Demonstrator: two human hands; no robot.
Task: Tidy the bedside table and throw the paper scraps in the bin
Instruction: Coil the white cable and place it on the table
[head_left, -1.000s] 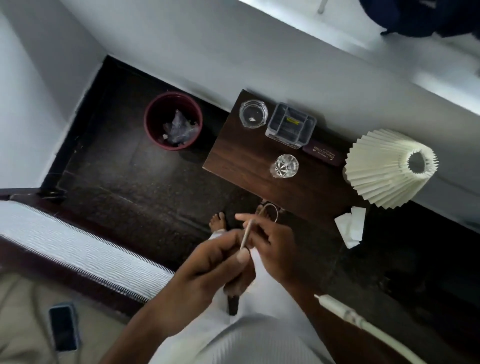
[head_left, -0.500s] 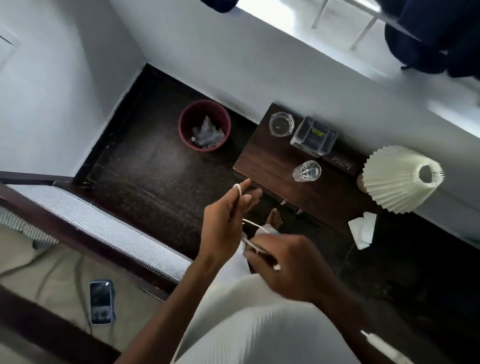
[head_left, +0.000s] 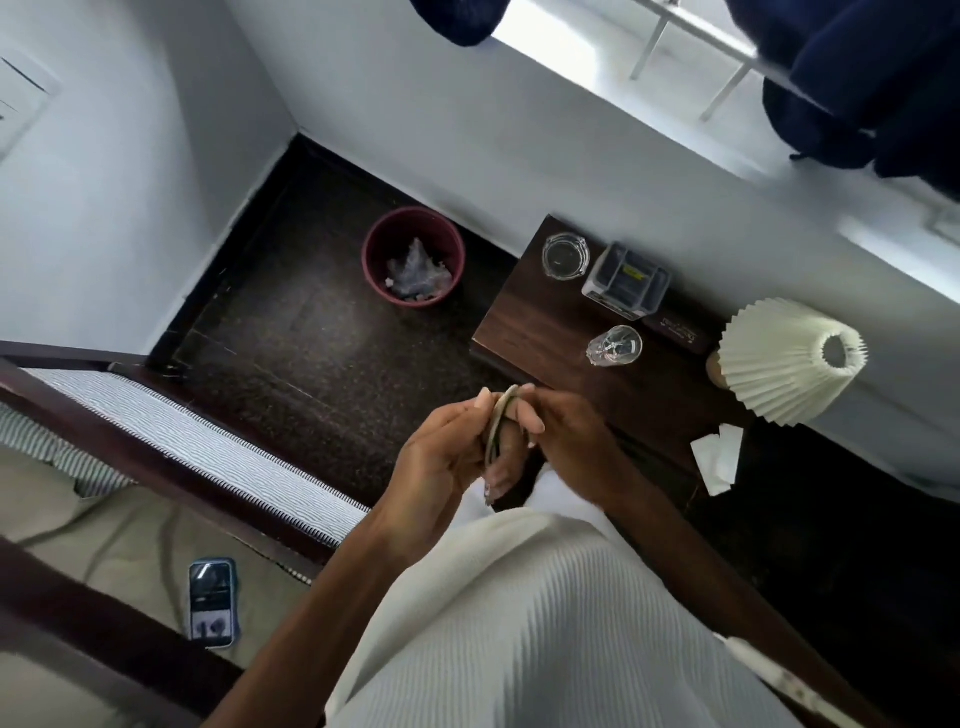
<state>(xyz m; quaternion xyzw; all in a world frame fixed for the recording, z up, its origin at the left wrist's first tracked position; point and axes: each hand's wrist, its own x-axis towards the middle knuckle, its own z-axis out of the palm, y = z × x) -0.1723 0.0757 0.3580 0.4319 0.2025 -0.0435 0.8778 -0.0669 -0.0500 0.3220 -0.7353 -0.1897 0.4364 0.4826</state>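
Both hands meet in front of the bedside table (head_left: 530, 322). Left hand (head_left: 441, 462) and right hand (head_left: 571, 441) have curled fingers pinching a pale loop (head_left: 500, 415) between them. Paper scraps (head_left: 719, 460) lie by the lamp (head_left: 779, 358), well apart from the bin (head_left: 370, 244); whether on table or floor I cannot tell. Risk: if either pinch slackens, the loop could spring loose and drop. Half a second back the hands were apart with the strand stretched; now it is gathered.

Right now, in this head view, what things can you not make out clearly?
- Coiled cord: head view, mostly covered by left hand and right hand gripping it; blurred.
- Gold lettering on dark case: head view, too small.
- Lamp base: mostly hidden under pleated lampshade.
- White cable: cut by bottom edge.
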